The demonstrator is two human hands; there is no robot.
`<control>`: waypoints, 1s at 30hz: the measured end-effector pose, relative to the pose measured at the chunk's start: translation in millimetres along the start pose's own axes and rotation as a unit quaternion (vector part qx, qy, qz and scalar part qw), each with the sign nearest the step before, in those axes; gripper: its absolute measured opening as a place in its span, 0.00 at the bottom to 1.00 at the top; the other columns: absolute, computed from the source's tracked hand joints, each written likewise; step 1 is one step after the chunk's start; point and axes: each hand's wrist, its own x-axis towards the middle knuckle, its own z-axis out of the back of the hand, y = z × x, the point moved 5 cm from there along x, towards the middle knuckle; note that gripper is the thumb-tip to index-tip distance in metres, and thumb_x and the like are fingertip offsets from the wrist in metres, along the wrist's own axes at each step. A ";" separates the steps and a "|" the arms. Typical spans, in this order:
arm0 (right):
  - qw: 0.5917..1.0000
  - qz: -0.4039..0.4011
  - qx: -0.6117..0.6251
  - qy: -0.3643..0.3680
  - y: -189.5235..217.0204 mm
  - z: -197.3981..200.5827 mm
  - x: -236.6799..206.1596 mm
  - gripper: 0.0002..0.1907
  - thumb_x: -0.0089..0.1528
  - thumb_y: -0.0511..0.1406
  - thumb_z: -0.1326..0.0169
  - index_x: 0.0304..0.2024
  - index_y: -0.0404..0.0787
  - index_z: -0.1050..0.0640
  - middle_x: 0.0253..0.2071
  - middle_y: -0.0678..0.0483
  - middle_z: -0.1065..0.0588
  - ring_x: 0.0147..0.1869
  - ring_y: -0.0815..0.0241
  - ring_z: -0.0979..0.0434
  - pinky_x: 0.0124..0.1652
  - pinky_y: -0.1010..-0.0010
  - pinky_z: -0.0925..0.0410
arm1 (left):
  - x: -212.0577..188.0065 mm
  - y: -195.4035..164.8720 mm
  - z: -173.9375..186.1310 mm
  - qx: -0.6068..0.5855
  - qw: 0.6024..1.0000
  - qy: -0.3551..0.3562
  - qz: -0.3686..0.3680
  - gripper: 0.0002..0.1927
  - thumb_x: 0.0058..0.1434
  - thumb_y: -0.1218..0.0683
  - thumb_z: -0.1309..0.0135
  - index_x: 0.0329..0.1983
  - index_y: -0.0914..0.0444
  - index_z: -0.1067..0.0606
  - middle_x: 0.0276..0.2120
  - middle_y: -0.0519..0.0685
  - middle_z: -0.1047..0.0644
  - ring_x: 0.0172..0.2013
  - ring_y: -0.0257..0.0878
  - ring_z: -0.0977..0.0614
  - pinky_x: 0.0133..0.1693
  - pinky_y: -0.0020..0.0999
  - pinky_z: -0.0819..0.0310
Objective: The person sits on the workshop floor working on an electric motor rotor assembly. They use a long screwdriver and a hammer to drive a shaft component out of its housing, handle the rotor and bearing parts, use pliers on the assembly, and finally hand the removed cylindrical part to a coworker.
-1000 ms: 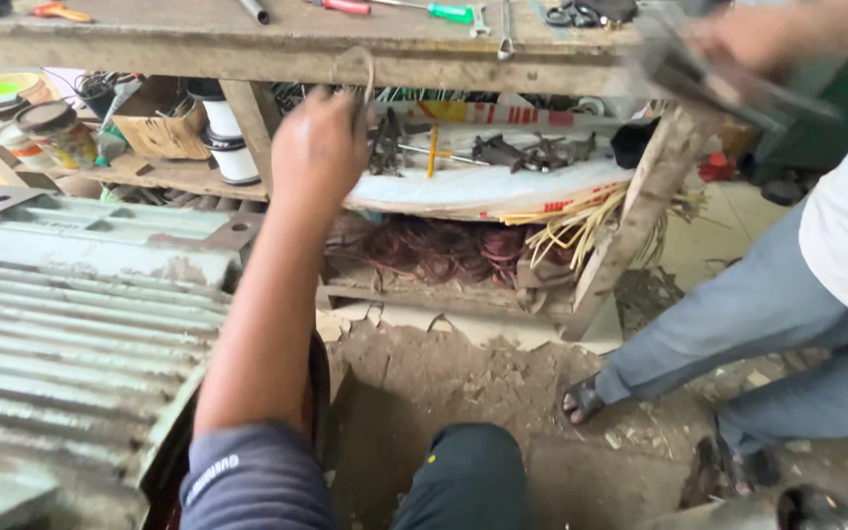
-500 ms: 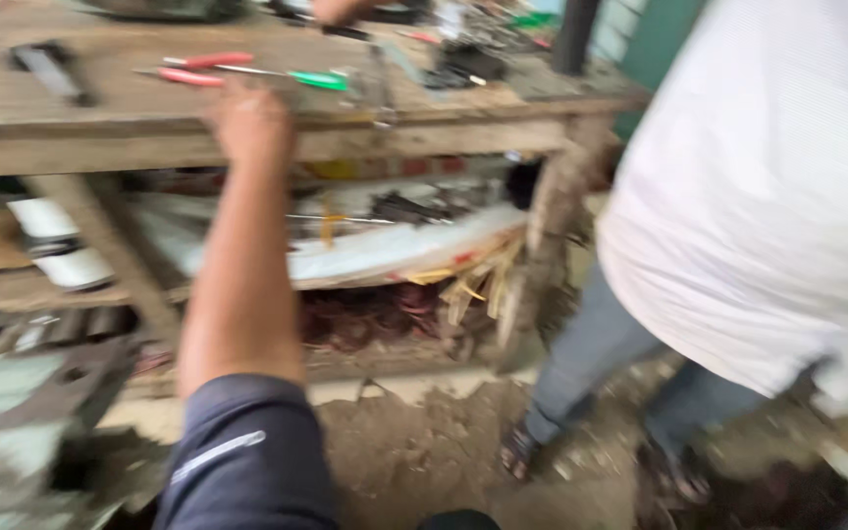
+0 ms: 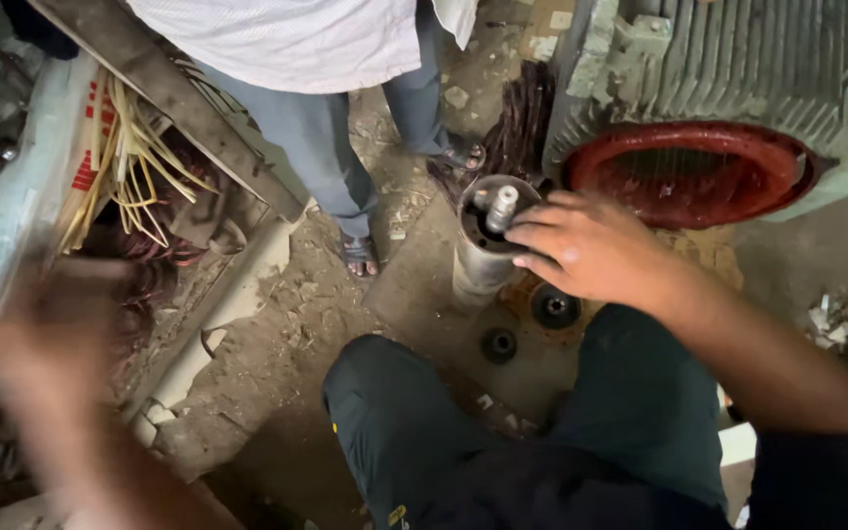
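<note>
My right hand lies on the right side of an upright grey metal cylinder standing on the dirt floor. Its fingers curl over the rim, next to a short steel shaft that sticks up from the open top. My left hand is a motion-blurred shape low at the left, near the workbench shelf, and its fingers cannot be made out. My dark-trousered knees fill the bottom centre.
Another person in a white shirt, grey trousers and sandals stands just ahead. A large ribbed motor housing with a red inner bore lies at the top right. Two black rings lie by the cylinder. Yellowish sleeving and wire coils sit under the bench, left.
My view has swung from the workbench down to the floor. My left hand has come off the bench top and dropped low. My right hand now rests on the cylinder.
</note>
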 end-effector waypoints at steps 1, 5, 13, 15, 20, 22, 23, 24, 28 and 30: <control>1.000 0.006 -0.007 0.012 2.5 2.4 1.1 0.15 0.58 0.42 0.38 0.44 0.42 0.17 0.47 0.53 0.20 0.48 0.49 0.24 0.47 0.59 0.29 | -15.6 -26.4 -31.4 -0.080 0.995 0.057 -0.004 0.20 0.53 0.64 0.46 0.50 0.60 0.20 0.49 0.52 0.16 0.47 0.48 0.15 0.49 0.40 0.21; 0.997 -0.019 -0.039 0.070 -10.6 -0.3 5.4 0.17 0.54 0.45 0.36 0.43 0.45 0.16 0.48 0.48 0.25 0.53 0.45 0.27 0.50 0.56 0.31 | -65.1 -115.5 -154.3 -0.301 0.930 0.193 -0.079 0.16 0.54 0.54 0.36 0.47 0.58 0.18 0.45 0.52 0.20 0.48 0.51 0.18 0.52 0.44 0.24; 0.986 -0.054 -0.030 0.152 -39.6 -0.2 15.1 0.22 0.52 0.50 0.35 0.48 0.54 0.17 0.50 0.46 0.28 0.58 0.42 0.28 0.53 0.53 0.32 | -16.1 -218.9 -184.6 -0.016 0.886 0.387 -0.255 0.20 0.52 0.43 0.34 0.45 0.54 0.21 0.37 0.51 0.18 0.42 0.52 0.17 0.41 0.50 0.22; 0.973 -0.086 -0.033 0.210 -44.0 -4.4 19.6 0.23 0.54 0.52 0.37 0.49 0.55 0.18 0.52 0.48 0.26 0.57 0.43 0.26 0.50 0.51 0.31 | -7.5 -227.5 -186.5 0.034 0.869 0.424 -0.252 0.20 0.52 0.43 0.34 0.46 0.53 0.20 0.38 0.51 0.18 0.42 0.51 0.16 0.41 0.49 0.22; 0.954 -0.071 -0.089 0.276 -49.0 -13.7 26.6 0.24 0.58 0.57 0.41 0.49 0.54 0.18 0.47 0.48 0.20 0.53 0.45 0.20 0.48 0.53 0.27 | -16.1 -219.9 -229.2 0.121 0.835 0.484 -0.233 0.18 0.56 0.40 0.37 0.44 0.53 0.19 0.41 0.52 0.18 0.44 0.51 0.16 0.43 0.49 0.22; 0.951 -0.070 -0.079 0.290 -51.4 -16.9 27.2 0.24 0.59 0.57 0.41 0.49 0.54 0.18 0.46 0.49 0.19 0.52 0.46 0.19 0.48 0.52 0.27 | -19.2 -217.0 -238.5 0.145 0.830 0.491 -0.223 0.18 0.61 0.39 0.40 0.43 0.55 0.18 0.41 0.52 0.17 0.44 0.51 0.16 0.43 0.48 0.21; 0.953 -0.068 -0.067 0.287 -52.1 -17.6 28.2 0.23 0.58 0.56 0.41 0.50 0.55 0.18 0.46 0.49 0.19 0.52 0.45 0.19 0.48 0.52 0.27 | -19.7 -218.1 -239.5 0.150 0.829 0.488 -0.228 0.18 0.61 0.39 0.40 0.43 0.55 0.18 0.41 0.52 0.17 0.44 0.51 0.15 0.43 0.48 0.21; 0.955 -0.066 -0.054 0.283 -53.1 -18.4 29.0 0.23 0.58 0.55 0.41 0.50 0.56 0.18 0.45 0.49 0.19 0.51 0.45 0.19 0.48 0.52 0.27 | -20.1 -219.0 -239.1 0.155 0.828 0.486 -0.234 0.18 0.62 0.39 0.41 0.43 0.55 0.18 0.40 0.52 0.17 0.44 0.51 0.15 0.43 0.48 0.21; 0.958 -0.066 -0.012 0.278 -61.0 -21.3 30.5 0.24 0.56 0.55 0.39 0.52 0.57 0.19 0.46 0.50 0.19 0.51 0.43 0.20 0.48 0.51 0.28 | -14.3 -228.1 -230.0 0.066 0.856 0.425 -0.287 0.14 0.58 0.43 0.39 0.45 0.50 0.18 0.36 0.54 0.18 0.39 0.55 0.16 0.38 0.52 0.22; 0.966 -0.041 -0.010 0.256 -64.9 -19.4 30.4 0.25 0.55 0.55 0.38 0.51 0.56 0.18 0.45 0.50 0.19 0.51 0.43 0.20 0.47 0.50 0.28 | -12.2 -225.6 -231.8 0.065 0.852 0.411 -0.317 0.15 0.56 0.42 0.38 0.42 0.52 0.19 0.35 0.53 0.18 0.39 0.55 0.16 0.38 0.52 0.23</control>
